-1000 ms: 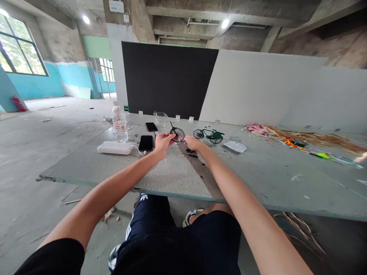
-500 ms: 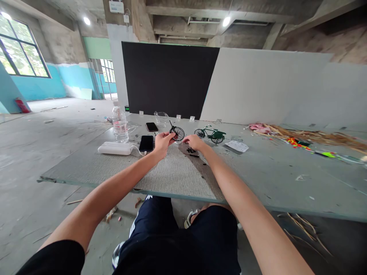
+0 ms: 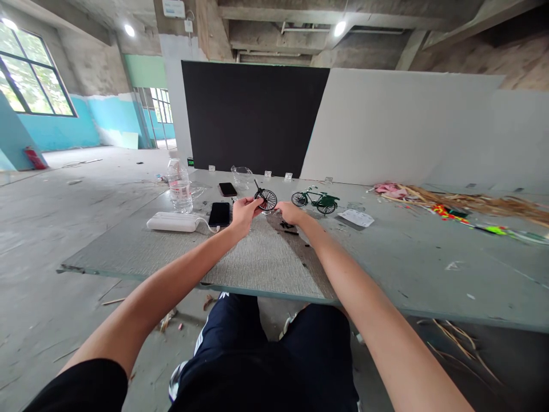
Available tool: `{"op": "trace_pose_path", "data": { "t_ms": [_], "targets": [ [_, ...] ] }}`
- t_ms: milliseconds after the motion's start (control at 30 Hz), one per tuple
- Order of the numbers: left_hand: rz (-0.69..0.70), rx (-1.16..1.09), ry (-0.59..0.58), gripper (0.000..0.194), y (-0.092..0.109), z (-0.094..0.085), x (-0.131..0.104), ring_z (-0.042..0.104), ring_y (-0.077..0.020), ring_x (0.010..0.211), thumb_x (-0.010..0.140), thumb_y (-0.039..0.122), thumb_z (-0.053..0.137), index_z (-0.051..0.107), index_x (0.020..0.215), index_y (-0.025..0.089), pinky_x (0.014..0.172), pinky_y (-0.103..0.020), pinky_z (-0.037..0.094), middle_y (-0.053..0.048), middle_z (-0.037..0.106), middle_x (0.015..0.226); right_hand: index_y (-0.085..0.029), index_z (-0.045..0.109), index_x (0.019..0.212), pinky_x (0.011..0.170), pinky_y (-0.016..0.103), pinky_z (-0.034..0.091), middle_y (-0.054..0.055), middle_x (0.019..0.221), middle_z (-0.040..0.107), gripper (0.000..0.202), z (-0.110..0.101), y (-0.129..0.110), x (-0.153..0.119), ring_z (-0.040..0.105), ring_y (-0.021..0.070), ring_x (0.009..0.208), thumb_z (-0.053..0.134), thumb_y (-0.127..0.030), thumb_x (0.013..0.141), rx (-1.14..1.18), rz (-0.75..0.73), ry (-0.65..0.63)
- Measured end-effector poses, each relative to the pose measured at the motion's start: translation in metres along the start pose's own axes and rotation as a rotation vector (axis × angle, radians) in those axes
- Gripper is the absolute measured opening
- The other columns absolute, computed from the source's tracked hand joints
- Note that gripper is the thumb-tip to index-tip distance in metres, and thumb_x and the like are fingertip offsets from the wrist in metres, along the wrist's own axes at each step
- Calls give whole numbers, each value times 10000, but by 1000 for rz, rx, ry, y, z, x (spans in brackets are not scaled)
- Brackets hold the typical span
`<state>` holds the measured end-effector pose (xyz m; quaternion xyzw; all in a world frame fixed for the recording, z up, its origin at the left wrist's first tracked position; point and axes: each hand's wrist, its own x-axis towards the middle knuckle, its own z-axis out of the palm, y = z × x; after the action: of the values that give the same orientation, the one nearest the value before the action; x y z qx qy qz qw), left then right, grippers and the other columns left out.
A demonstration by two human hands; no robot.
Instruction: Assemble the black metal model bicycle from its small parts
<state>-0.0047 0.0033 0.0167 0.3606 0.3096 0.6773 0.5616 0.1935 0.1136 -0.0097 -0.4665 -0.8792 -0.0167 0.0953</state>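
Note:
A small black spoked wheel [image 3: 268,199] with a dark fork-like bar is pinched in my left hand [image 3: 245,213], raised a little over the table. Just right of the wheel is my right hand [image 3: 289,212], its fingers drawn together; what they hold, if anything, is too small to make out. Several small black parts [image 3: 286,225] lie on the table below my right hand. A green model bicycle [image 3: 318,200] stands upright beyond it to the right, with a white paper sheet [image 3: 356,217] beside it.
On the left are a clear plastic bottle [image 3: 179,186], a white power strip or bank [image 3: 171,222] with a cable, and two phones [image 3: 219,214]. Brown strips [image 3: 472,203] and colourful bits lie at the right. A black panel [image 3: 253,120] stands behind the table [image 3: 412,269].
My right hand's fingers have closed up slightly beside the wheel. My left hand still grips the wheel in nearly the same place.

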Motion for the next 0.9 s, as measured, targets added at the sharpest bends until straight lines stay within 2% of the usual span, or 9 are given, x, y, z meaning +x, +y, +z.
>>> {"op": "trace_pose_path", "data": {
  "t_ms": [100, 267, 367, 533, 700, 767, 900],
  "targets": [
    [-3, -1, 5, 102, 0, 0, 0, 700, -136, 768, 756, 115, 751, 650, 741, 122, 894, -336, 562, -49, 714, 771, -208, 714, 1265, 997, 245, 445, 81, 1280, 710, 589, 2, -3, 2, 643, 198, 1156, 496, 56, 785, 7, -63, -18],
    [-14, 16, 19, 116, 0, -2, 1, 699, -144, 783, 745, 131, 771, 655, 744, 123, 886, -333, 553, -54, 712, 788, -170, 750, 1205, 941, 225, 479, 84, 1183, 753, 594, -6, -11, -1, 688, 186, 1048, 484, 83, 738, 40, 12, -41],
    [-4, 3, 20, 135, 1, -3, 3, 694, -137, 777, 736, 136, 783, 649, 746, 125, 880, -325, 550, -50, 709, 795, -167, 776, 1147, 934, 231, 483, 76, 1152, 766, 514, -14, -16, -6, 700, 188, 1017, 502, 55, 772, 31, 30, -60],
    [11, -3, 41, 135, 1, -4, 6, 689, -131, 777, 742, 121, 770, 635, 731, 137, 868, -310, 549, -39, 707, 792, -215, 806, 1048, 980, 250, 477, 44, 1104, 781, 323, -21, -21, -12, 707, 192, 1011, 573, -82, 868, 25, 14, -74],
    [12, -3, 30, 123, 1, -5, 7, 683, -124, 755, 756, 110, 752, 638, 718, 134, 864, -316, 549, -38, 699, 786, -216, 809, 1023, 929, 271, 515, 57, 1049, 791, 261, -27, -20, -17, 723, 193, 933, 642, -114, 850, 125, 31, -112],
    [9, 2, 29, 124, 1, -5, 6, 688, -130, 766, 751, 117, 763, 644, 722, 134, 876, -325, 549, -43, 704, 799, -200, 800, 1059, 875, 268, 533, 64, 1056, 788, 313, -35, -12, -22, 723, 188, 915, 604, -77, 849, 203, 46, -96],
    [5, 14, 14, 123, 1, -4, 4, 691, -132, 778, 742, 127, 776, 654, 723, 129, 895, -333, 550, -47, 704, 799, -156, 771, 1135, 842, 295, 535, 102, 1057, 777, 385, -53, 23, -40, 711, 196, 902, 511, -44, 875, 166, 232, 149]
  ]
}}
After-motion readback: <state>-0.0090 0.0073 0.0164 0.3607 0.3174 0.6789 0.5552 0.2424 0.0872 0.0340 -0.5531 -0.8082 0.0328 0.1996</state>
